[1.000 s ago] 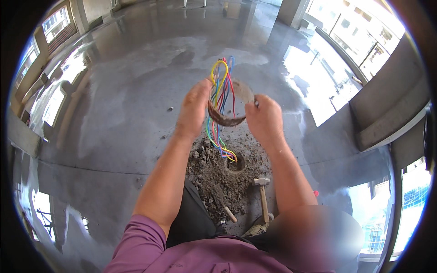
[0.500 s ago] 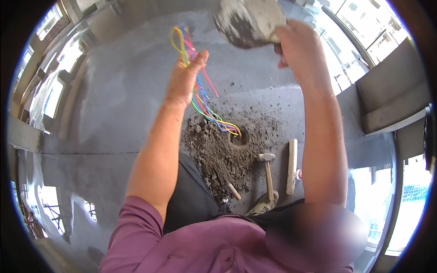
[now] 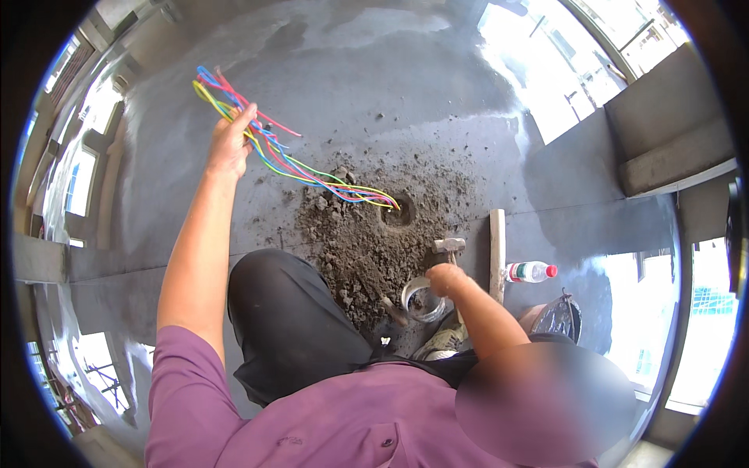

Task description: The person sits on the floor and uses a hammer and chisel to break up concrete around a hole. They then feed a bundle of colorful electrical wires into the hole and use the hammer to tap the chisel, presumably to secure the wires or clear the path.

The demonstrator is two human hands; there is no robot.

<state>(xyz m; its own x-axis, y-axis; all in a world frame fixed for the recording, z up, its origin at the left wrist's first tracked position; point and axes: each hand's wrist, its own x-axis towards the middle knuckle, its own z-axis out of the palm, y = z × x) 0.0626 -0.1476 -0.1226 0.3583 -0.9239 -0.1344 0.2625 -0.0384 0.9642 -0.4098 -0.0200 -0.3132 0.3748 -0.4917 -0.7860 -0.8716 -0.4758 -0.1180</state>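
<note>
My left hand [image 3: 231,144] is closed round a bundle of coloured electrical wires [image 3: 292,169], held up at the left. The wires, in yellow, green, blue and red, run down into a hole [image 3: 400,214] in the concrete floor. Loose grey rubble [image 3: 363,261] surrounds the hole. Low over the near side of the rubble, my right hand [image 3: 449,279] is closed on a pale, curved, ring-like thing [image 3: 422,315] of a kind I cannot make out. A hammer [image 3: 449,245] lies beside that hand, its handle partly covered. A wooden tool handle [image 3: 395,312] shows blurred next to the ring.
Right of the hammer lies a pale wooden bar [image 3: 497,249]. Beyond it is a clear bottle with a red cap [image 3: 532,271]. A bucket with a dark lining [image 3: 558,318] stands near my right arm. My left knee [image 3: 277,288] is bent beside the rubble.
My right hand has come down from the upper right with the pale roundish thing, to just by the hammer. My left hand has moved left, drawing the wires out straighter.
</note>
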